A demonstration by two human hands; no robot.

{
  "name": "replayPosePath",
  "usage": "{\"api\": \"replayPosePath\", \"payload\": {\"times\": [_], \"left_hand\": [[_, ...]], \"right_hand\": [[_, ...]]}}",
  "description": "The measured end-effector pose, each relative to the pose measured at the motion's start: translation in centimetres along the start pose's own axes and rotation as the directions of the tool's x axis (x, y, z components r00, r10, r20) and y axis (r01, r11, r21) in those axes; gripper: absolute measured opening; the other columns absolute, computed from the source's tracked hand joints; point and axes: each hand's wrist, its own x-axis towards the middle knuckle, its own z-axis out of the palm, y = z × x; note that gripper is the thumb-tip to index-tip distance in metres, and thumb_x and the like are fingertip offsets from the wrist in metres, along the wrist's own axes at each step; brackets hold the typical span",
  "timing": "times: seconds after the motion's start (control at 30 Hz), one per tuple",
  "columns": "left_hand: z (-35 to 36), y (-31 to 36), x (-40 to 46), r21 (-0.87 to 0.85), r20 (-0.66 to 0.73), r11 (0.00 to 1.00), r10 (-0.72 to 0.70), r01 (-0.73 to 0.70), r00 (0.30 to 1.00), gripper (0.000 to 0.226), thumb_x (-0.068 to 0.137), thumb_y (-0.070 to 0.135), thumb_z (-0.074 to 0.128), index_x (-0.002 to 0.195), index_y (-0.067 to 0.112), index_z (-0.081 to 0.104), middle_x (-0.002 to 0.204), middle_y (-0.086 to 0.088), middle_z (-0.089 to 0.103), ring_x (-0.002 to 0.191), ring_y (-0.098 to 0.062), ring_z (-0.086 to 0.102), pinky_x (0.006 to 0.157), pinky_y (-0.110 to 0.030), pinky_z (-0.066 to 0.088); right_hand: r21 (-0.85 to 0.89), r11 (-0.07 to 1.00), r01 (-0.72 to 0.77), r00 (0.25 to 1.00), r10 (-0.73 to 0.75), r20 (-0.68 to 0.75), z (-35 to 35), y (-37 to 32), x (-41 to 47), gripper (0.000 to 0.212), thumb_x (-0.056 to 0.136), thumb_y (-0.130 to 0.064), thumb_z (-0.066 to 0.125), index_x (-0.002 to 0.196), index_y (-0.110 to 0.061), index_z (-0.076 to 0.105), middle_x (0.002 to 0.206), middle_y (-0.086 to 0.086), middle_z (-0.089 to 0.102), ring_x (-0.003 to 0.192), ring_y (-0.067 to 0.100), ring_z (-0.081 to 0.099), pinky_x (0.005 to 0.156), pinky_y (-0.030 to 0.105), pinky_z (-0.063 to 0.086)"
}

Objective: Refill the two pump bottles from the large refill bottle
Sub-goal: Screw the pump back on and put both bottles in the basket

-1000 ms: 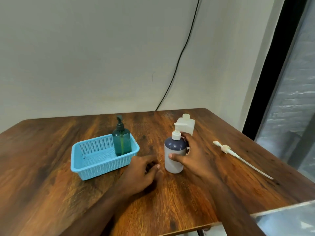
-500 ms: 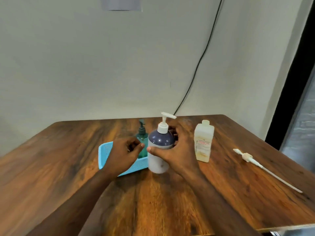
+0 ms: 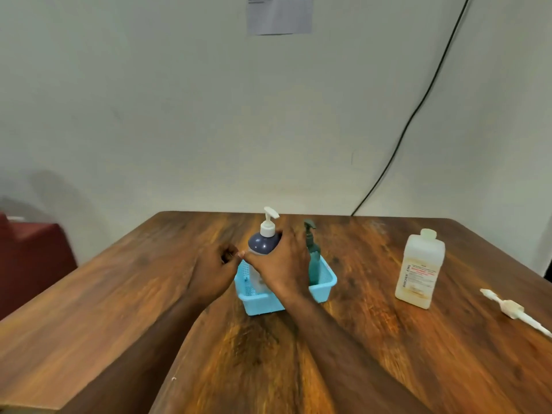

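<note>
As your right hand (image 3: 282, 265) gripped the white-pump bottle (image 3: 263, 249) in the blue basket (image 3: 324, 283) mid-tabletop beside the green one (image 3: 312, 258), seemingly to seat it, your loosely curled left hand (image 3: 213, 268) held nothing, the refill bottle (image 3: 419, 268) standing capped toward the right edge.

Wall paper (image 3: 279, 14), black cable (image 3: 418, 106).
</note>
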Motion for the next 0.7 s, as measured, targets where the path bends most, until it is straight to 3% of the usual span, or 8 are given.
{"api": "replayPosePath", "payload": {"times": [0.23,0.57,0.63,0.7], "left_hand": [[0.0,-1.2,0.4,0.038,0.03,0.997,-0.061,0.06,0.998,0.016,0.095,0.015,0.068,0.08,0.019,0.064,0.072,0.002,0.063,0.062,-0.005,0.053,0.054,-0.02,0.043],[-1.4,-0.5,-1.3,0.028,0.042,0.994,-0.11,0.109,0.993,0.01,0.097,0.019,0.067,0.088,0.019,0.063,0.076,-0.003,0.063,0.067,-0.015,0.056,0.056,-0.024,0.045],[-1.7,-0.5,-1.6,-0.011,0.067,0.985,-0.172,0.173,0.983,0.014,0.097,0.025,0.067,0.092,0.014,0.063,0.079,-0.009,0.066,0.066,-0.02,0.059,0.056,-0.03,0.049],[-1.9,-0.7,-1.8,-0.068,0.134,0.957,-0.27,0.281,0.953,0.019,0.097,0.03,0.066,0.096,0.011,0.062,0.082,-0.011,0.069,0.06,-0.02,0.063,0.048,-0.028,0.049]], "right_hand": [[-0.101,0.99,-0.095,0.992,0.103,0.077,2.1,1.5,-0.9,0.091,0.06,-0.062,0.089,0.132,-0.022,0.048,0.132,0.0,0.047,0.119,0.021,0.054,0.098,0.033,0.047],[-0.113,0.988,-0.106,0.978,0.124,0.167,0.7,1.2,-1.5,0.103,0.059,-0.063,0.089,0.14,-0.021,0.044,0.14,0.001,0.047,0.129,0.022,0.049,0.106,0.038,0.043],[-0.065,0.993,-0.099,0.985,0.107,0.135,-0.7,2.0,-1.9,0.096,0.062,-0.057,0.09,0.139,-0.022,0.047,0.135,-0.003,0.052,0.124,0.017,0.051,0.104,0.035,0.045],[-0.02,0.995,-0.099,0.993,0.1,0.06,-2.4,3.2,-2.2,0.07,0.07,-0.048,0.089,0.128,-0.027,0.055,0.12,-0.011,0.058,0.106,0.006,0.056,0.085,0.019,0.05]]}}
